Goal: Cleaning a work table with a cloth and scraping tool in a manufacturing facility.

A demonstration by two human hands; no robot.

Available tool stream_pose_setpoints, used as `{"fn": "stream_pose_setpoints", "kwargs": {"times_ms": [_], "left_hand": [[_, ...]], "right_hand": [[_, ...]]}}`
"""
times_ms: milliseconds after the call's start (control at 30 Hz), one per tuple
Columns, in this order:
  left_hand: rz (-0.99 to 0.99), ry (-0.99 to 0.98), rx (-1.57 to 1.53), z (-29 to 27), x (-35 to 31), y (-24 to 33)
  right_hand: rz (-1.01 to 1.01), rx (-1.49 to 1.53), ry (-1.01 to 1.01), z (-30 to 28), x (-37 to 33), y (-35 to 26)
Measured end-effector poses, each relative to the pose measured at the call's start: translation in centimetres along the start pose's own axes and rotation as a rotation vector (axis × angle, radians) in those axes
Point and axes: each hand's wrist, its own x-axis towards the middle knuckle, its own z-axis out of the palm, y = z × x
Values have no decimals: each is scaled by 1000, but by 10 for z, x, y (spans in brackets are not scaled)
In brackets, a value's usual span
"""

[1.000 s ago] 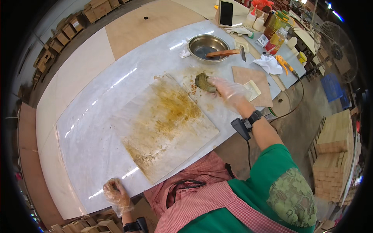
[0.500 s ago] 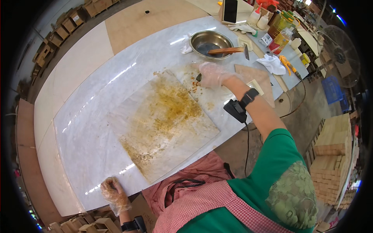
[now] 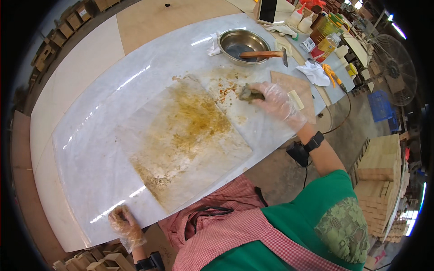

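Right hand [image 3: 273,100] drawn back, gripping wad [image 3: 250,94] | left hand [image 3: 124,223] curled, contents unclear

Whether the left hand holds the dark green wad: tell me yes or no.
No, the dark green wad is in the right hand, while the left hand is at the near edge of the table.

A shiny, pale tabletop [image 3: 90,158] holds a flat square sheet [image 3: 194,151] with brown smears, brown crumbs [image 3: 226,91], a round metal bowl [image 3: 226,44] and a thin brown board [image 3: 289,81].
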Motion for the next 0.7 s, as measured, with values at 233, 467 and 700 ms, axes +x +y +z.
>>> {"fn": "stream_pose_setpoints", "kwargs": {"times_ms": [233, 467, 700], "left_hand": [[-50, -32, 69, 2, 1, 1], [-51, -28, 59, 0, -1, -9], [-63, -67, 27, 2, 4, 2]], "right_hand": [[-273, -249, -6, 25, 34, -10], [-230, -519, -397, 31, 54, -42], [-319, -499, -222, 22, 39, -30]]}}
